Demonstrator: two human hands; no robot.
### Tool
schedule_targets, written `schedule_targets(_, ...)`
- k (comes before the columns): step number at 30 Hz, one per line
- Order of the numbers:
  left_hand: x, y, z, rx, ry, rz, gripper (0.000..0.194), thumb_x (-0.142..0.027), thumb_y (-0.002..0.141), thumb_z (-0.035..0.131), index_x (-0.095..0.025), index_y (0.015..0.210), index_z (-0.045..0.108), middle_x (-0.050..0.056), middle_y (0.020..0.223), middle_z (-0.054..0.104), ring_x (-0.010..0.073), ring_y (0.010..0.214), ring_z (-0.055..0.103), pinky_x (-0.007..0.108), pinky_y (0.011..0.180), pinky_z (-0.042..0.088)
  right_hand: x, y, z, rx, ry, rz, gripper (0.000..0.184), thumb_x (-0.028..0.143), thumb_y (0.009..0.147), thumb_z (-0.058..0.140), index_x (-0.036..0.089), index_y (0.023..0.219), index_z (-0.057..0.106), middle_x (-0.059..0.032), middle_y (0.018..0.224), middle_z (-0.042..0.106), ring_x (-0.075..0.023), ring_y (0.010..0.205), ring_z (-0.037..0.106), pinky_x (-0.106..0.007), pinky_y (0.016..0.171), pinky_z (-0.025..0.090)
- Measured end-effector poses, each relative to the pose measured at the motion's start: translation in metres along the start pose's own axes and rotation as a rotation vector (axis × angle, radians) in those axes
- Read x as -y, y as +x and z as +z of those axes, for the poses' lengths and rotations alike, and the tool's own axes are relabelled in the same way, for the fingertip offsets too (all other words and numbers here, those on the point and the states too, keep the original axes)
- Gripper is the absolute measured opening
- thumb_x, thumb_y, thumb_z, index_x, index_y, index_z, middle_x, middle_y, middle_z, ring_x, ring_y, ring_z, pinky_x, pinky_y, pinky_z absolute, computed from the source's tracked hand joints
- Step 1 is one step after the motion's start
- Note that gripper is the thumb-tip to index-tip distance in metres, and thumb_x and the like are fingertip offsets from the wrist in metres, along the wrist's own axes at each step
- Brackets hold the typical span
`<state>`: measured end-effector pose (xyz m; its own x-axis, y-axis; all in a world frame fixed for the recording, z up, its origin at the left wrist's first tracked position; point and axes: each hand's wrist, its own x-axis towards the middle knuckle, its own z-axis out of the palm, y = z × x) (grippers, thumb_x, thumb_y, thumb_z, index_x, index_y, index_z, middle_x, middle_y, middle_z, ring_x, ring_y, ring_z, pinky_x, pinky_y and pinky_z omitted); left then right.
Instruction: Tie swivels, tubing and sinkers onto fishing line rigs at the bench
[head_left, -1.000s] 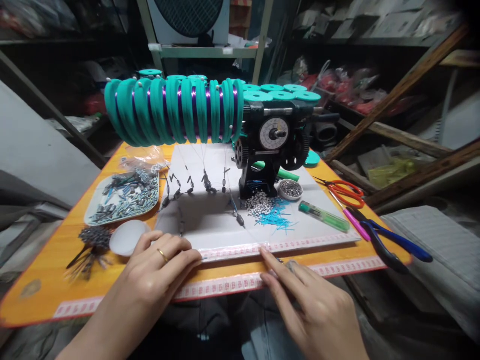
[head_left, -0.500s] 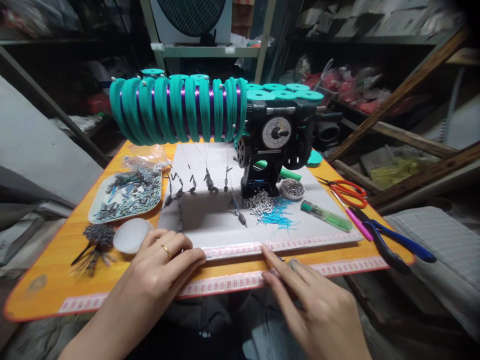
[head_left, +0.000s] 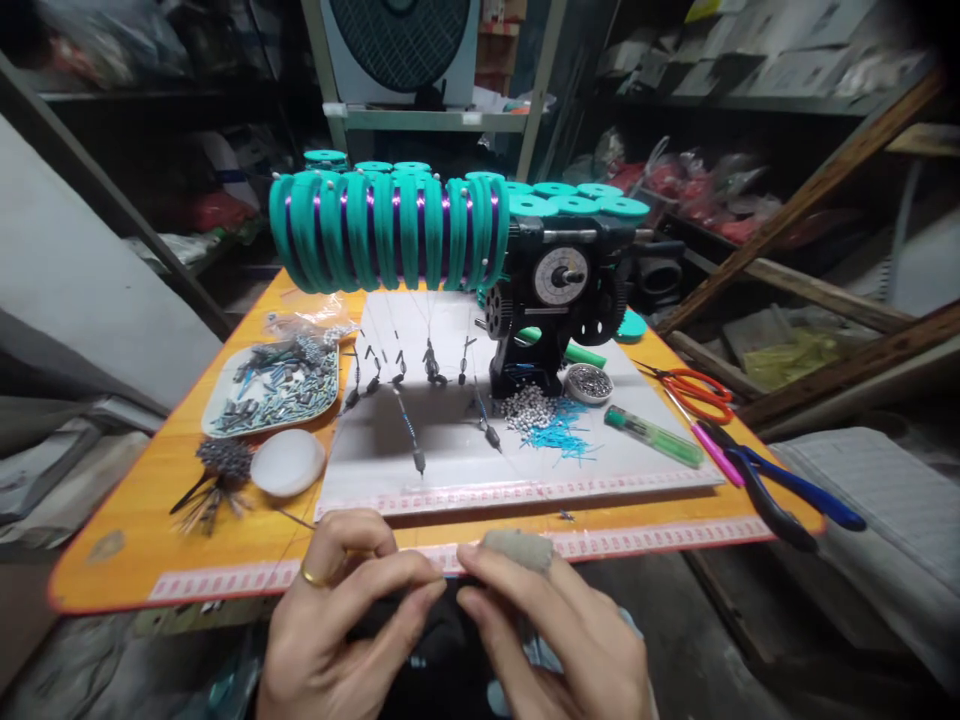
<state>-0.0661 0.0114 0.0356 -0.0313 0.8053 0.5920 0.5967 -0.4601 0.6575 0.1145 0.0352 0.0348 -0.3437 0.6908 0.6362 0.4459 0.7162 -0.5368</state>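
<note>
My left hand (head_left: 356, 610), a ring on one finger, is at the table's front edge with thumb and forefinger pinched together. Close beside it, my right hand (head_left: 547, 625) also pinches, a grey wrap (head_left: 517, 548) on one finger. What the fingertips hold is too fine to make out. Beyond them lies a white board (head_left: 450, 415) with a pink measuring tape (head_left: 510, 494) along its front edge. Thin lines with dark weights (head_left: 418, 460) hang down onto it from a row of teal foam spools (head_left: 390, 230).
A black winding machine (head_left: 559, 300) stands on the board near small beads (head_left: 529, 405), blue bits (head_left: 559, 435) and a green tube (head_left: 652, 437). Pliers (head_left: 795, 490) and orange scissors (head_left: 697, 392) lie right. At left are a tray of small parts (head_left: 217, 415) and a white bowl (head_left: 289, 463).
Both hands have left the board's front tape, moving toward me and closer together at the table edge. One weighted line now rests further forward on the board. The view has shifted slightly.
</note>
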Motion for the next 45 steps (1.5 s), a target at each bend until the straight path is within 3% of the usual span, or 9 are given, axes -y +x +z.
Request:
schedule_targets(5, -0.003, -0.009, 0.002, -0.063, -0.105, -0.063, 0.021, -0.006, 0.086, 0.067, -0.026, 0.093, 0.070, 0.000, 0.084, 0.060, 0.0148, 0.081, 0.062, 0.024, 0.070, 0.053, 0.006, 0.001, 0.003, -0.010, 0.024, 0.028, 0.018, 0.009, 0.091, 0.065, 0.023, 0.102, 0.065, 0.0004, 0.078, 0.071, -0.0131, 0.060, 0.065, -0.023, 0.061, 0.054)
schedule_targets(10, -0.007, -0.016, 0.010, -0.080, -0.460, -0.351, 0.021, -0.011, 0.086, 0.071, -0.031, 0.089, 0.075, -0.003, 0.089, 0.079, 0.0145, 0.083, 0.075, 0.022, 0.077, 0.061, 0.011, -0.006, 0.008, -0.012, -0.061, 0.028, 0.015, 0.011, 0.092, 0.061, 0.023, 0.100, 0.065, -0.0014, 0.078, 0.070, -0.0147, 0.062, 0.066, -0.025, 0.062, 0.053)
schedule_targets(13, -0.009, -0.024, 0.021, -0.167, -0.632, -0.473, 0.012, -0.020, 0.084, 0.076, -0.031, 0.085, 0.077, -0.004, 0.083, 0.079, 0.0138, 0.077, 0.077, 0.018, 0.073, 0.062, 0.011, -0.006, 0.011, 0.000, -0.074, 0.002, 0.016, 0.010, 0.092, 0.060, 0.022, 0.102, 0.064, -0.0018, 0.078, 0.070, -0.0143, 0.062, 0.066, -0.025, 0.064, 0.053)
schedule_targets(17, -0.011, -0.035, 0.032, -0.361, -0.531, -0.577, 0.015, -0.027, 0.080, 0.080, -0.030, 0.094, 0.076, -0.004, 0.081, 0.078, 0.0126, 0.073, 0.076, 0.016, 0.071, 0.062, 0.007, -0.002, 0.010, 0.057, -0.072, -0.046, 0.018, 0.008, 0.093, 0.056, 0.020, 0.105, 0.062, -0.0023, 0.077, 0.067, -0.0150, 0.063, 0.065, -0.025, 0.060, 0.052)
schedule_targets(24, -0.005, -0.045, 0.030, -0.297, -0.127, -0.314, 0.034, -0.009, 0.082, 0.071, -0.030, 0.108, 0.068, -0.004, 0.089, 0.078, 0.0137, 0.077, 0.076, 0.021, 0.079, 0.063, -0.001, 0.005, 0.006, 0.194, -0.028, -0.089, 0.021, 0.005, 0.094, 0.049, 0.018, 0.106, 0.058, -0.0042, 0.082, 0.065, -0.0171, 0.069, 0.061, -0.027, 0.063, 0.051)
schedule_targets(30, -0.008, -0.038, 0.026, -0.258, -0.094, -0.230, 0.034, -0.004, 0.085, 0.061, -0.027, 0.110, 0.061, -0.001, 0.091, 0.073, 0.0134, 0.082, 0.073, 0.021, 0.080, 0.060, -0.004, 0.015, 0.009, 0.272, 0.092, -0.054, 0.023, 0.004, 0.094, 0.048, 0.019, 0.108, 0.059, -0.0043, 0.083, 0.062, -0.0172, 0.073, 0.062, -0.026, 0.066, 0.052)
schedule_targets(36, -0.013, -0.036, 0.020, -0.251, -0.064, -0.285, 0.029, -0.007, 0.088, 0.057, -0.027, 0.108, 0.058, 0.000, 0.089, 0.072, 0.0142, 0.082, 0.074, 0.023, 0.078, 0.061, -0.003, 0.033, 0.004, 0.389, 0.325, 0.024, 0.042, 0.004, 0.095, 0.051, 0.026, 0.131, 0.055, -0.0029, 0.098, 0.066, -0.0137, 0.087, 0.066, -0.020, 0.075, 0.054)
schedule_targets(41, -0.021, -0.035, 0.017, -0.302, -0.145, -0.381, 0.031, -0.005, 0.086, 0.057, -0.028, 0.106, 0.058, -0.002, 0.086, 0.069, 0.0119, 0.079, 0.072, 0.020, 0.077, 0.060, 0.001, 0.042, 0.004, 0.467, 0.369, 0.042, 0.024, 0.004, 0.094, 0.053, 0.023, 0.104, 0.063, -0.0003, 0.089, 0.066, -0.0124, 0.082, 0.064, -0.019, 0.071, 0.050)
schedule_targets(45, -0.023, -0.034, 0.017, -0.344, -0.347, -0.509, 0.028, -0.010, 0.088, 0.061, -0.030, 0.107, 0.059, -0.004, 0.085, 0.070, 0.0104, 0.079, 0.072, 0.017, 0.077, 0.060, 0.001, 0.039, 0.010, 0.431, 0.347, 0.002, 0.021, 0.003, 0.093, 0.050, 0.020, 0.098, 0.061, -0.0007, 0.084, 0.063, -0.0124, 0.075, 0.060, -0.020, 0.065, 0.047)
